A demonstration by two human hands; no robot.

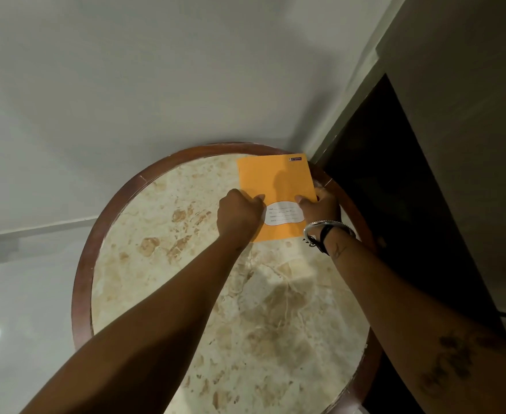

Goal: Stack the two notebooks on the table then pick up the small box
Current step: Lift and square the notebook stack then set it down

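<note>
An orange notebook with a white name label lies at the far right of the round marble table. My left hand grips its left edge, thumb on the cover. On the opposite side, my right hand, with bangles at the wrist, holds the right edge. I cannot tell whether a second notebook lies beneath the orange one. No small box is in view.
The table has a raised reddish-brown wooden rim. A dark cabinet or opening stands close to the table's right side. Pale glossy floor surrounds the table on the left and beyond.
</note>
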